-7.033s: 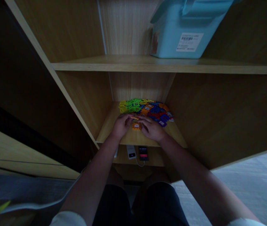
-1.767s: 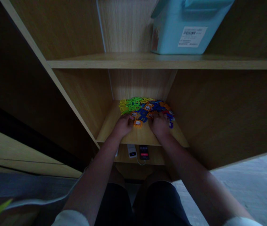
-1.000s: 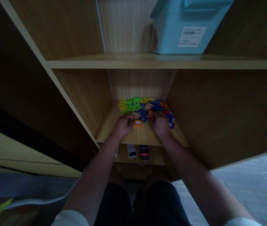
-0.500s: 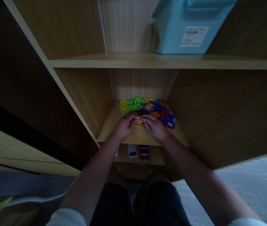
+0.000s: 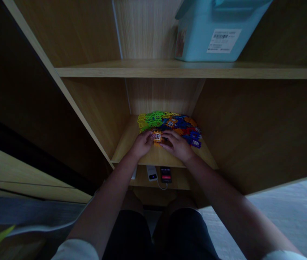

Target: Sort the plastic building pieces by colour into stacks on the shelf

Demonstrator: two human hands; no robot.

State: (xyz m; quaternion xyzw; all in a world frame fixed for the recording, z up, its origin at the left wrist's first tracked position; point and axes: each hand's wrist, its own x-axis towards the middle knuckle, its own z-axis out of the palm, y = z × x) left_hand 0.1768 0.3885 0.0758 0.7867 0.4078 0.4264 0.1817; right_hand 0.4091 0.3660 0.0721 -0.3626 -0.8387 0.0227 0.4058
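Observation:
Between my two hands is an orange building block (image 5: 158,137) with a white window grid on its face. My left hand (image 5: 142,143) is closed on its left side, fingertips against the edge. On the right side, the fingers and thumb of my right hand (image 5: 177,145) are curled around the block's edge. Just behind lies a pile of interlocking plastic blocks, with green blocks (image 5: 155,118) at the left, blue blocks (image 5: 182,124) in the middle and purple-blue ones (image 5: 196,139) at the right. Fingers hide part of the block's sides.
A wooden shelf board (image 5: 153,158) carries the blocks. Overhead, a light-blue plastic bin (image 5: 197,39) stands on the upper shelf (image 5: 115,71). Below lie a white power bank (image 5: 151,172) and a phone (image 5: 165,174), joined by a cable. Side panels close in left and right.
The orange block has been turned so that its white window grid faces up towards me. My left hand has shifted slightly left, and the fingers of my right hand have spread a little.

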